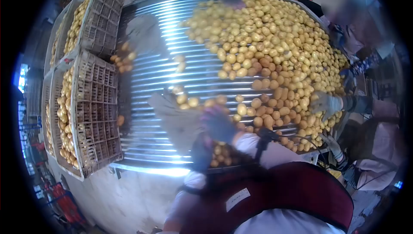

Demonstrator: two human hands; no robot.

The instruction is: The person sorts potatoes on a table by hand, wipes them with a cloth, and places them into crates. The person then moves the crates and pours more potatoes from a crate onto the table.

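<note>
"Beginning at the left, what is stacked there?"

"Slatted plastic crates (97, 109) are seen, filled with yellow potatoes (64, 109) and placed against the metal roller table (142, 81). Close to their sides, a few loose potatoes (122, 65) are scattered on the rollers."

"And farther right?"

"A grey flat piece (148, 32) is shown toward the far side, and a grey sheet (174, 124) is spread nearer, reaching toward the wearer's hands. Both are blurred; cloth, perhaps, though that cannot be said for sure. Beside the sheet's upper end, a short row of potatoes (188, 102) is laid across the rollers."

"How are the hands placed?"

"The left hand (200, 153), dark-gloved, is set beside the sheet's right edge; its fingers are lost in blur, so neither their opening nor any hold can be told. The right hand (220, 125), also gloved, is held just above it in the view, fingers pointed leftward near the row; whether anything is gripped cannot be made out. More potatoes (221, 154) are seen between the forearms."

"And beyond?"

"At the far edge, a co-worker's gloved hand (232, 0) is rested on the potatoes. The main heap (284, 40) is spread over the table's right half, and at its right edge two more gloved hands (325, 105) are placed."
</note>
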